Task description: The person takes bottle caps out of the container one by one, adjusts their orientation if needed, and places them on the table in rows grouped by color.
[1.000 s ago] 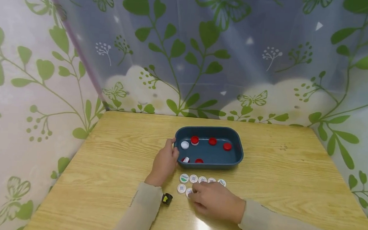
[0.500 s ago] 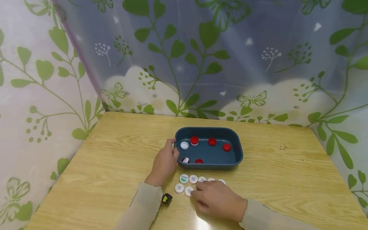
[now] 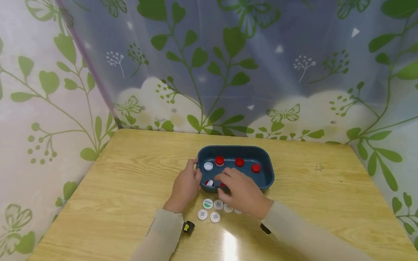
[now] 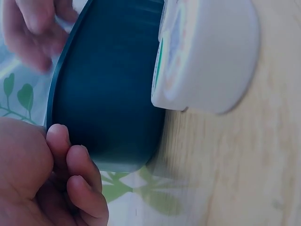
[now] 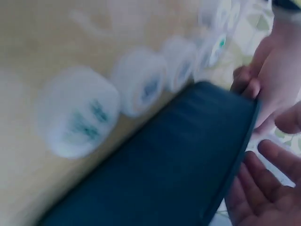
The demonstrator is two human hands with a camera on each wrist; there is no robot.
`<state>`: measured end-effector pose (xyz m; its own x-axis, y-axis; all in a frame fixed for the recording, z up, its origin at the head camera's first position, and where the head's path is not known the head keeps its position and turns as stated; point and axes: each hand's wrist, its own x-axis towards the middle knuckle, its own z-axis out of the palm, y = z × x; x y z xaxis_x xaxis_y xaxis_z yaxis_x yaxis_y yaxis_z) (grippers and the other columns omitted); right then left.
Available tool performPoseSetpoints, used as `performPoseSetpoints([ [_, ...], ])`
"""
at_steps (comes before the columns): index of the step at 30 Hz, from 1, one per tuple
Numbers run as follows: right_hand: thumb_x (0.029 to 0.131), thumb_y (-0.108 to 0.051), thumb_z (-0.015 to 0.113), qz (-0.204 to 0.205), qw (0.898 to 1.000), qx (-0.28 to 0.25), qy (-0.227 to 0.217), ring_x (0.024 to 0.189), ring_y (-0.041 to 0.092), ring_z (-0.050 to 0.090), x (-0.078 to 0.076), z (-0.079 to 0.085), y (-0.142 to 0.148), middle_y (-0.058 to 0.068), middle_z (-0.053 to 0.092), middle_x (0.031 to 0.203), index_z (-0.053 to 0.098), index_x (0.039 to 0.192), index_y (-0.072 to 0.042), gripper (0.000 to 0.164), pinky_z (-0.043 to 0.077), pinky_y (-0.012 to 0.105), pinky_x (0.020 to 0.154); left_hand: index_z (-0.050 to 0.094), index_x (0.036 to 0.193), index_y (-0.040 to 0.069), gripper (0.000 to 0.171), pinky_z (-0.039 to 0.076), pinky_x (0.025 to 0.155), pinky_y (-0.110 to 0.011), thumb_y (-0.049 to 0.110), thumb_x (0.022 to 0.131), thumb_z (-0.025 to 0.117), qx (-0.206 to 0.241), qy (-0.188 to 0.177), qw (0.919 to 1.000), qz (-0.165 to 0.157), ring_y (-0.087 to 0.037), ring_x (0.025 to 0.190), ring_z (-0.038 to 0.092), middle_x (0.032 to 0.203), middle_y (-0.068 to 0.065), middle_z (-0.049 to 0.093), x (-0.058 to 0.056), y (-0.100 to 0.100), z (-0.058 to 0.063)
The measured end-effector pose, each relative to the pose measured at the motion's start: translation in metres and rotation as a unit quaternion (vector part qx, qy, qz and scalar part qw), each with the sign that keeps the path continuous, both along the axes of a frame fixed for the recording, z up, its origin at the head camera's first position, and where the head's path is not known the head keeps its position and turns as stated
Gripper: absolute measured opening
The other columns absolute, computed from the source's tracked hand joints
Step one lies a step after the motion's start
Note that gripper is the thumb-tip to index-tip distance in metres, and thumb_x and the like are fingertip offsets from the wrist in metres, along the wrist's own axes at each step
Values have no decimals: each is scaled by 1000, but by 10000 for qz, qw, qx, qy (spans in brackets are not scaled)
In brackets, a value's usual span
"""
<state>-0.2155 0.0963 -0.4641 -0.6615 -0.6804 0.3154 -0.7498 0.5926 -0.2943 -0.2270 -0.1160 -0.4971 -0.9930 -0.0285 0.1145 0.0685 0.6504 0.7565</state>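
Observation:
A dark blue rectangular bin [image 3: 249, 152] stands on the table with red bottle caps [image 3: 256, 168] and white bottle caps [image 3: 208, 166] inside. My left hand [image 3: 185, 187] grips its left rim; in the left wrist view its fingers [image 4: 83, 165] curl beside the wall. Above the front rim is my right hand [image 3: 243, 191], fingers reaching into the bin toward the caps. In the right wrist view that hand's fingers [image 5: 256, 188] are spread loosely and hold nothing. Just in front of the bin lies a row of white caps with printed tops [image 3: 208, 203], partly hidden by my right hand.
Two more white caps [image 3: 215, 217] lie in a nearer row on the wooden table [image 3: 142, 162]. A leaf-patterned curtain [image 3: 204, 69] rises behind the table and along both sides. Small black wrist devices [image 3: 188, 227] sit at my cuffs.
My right hand has left the nearer row of white caps and moved up and forward over the bin. The second cap in that row now lies uncovered. My left hand has stayed on the rim.

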Motion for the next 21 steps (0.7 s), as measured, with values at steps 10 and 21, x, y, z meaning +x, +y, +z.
performPoseSetpoints([
  [10, 100, -17, 68, -337, 9896, -29, -1399, 93, 13, 64, -34, 12, -26, 2, 68, 113, 74, 120, -11, 22, 55, 34, 82, 47, 149, 5, 43, 46, 55, -30, 16, 107, 50, 49, 146, 9998, 107, -13, 57, 55, 73, -1, 60, 0, -5, 0],
  [21, 91, -30, 81, -710, 9639, 1085, -2327, 87, 10, 65, -63, 0, -42, -6, 73, 101, 78, 109, -18, 22, 55, 35, 88, 50, 149, 8, 43, 44, 51, -28, 17, 107, 51, -127, 178, 9989, 408, -12, 54, 54, 67, 1, 59, 3, -2, -5],
])
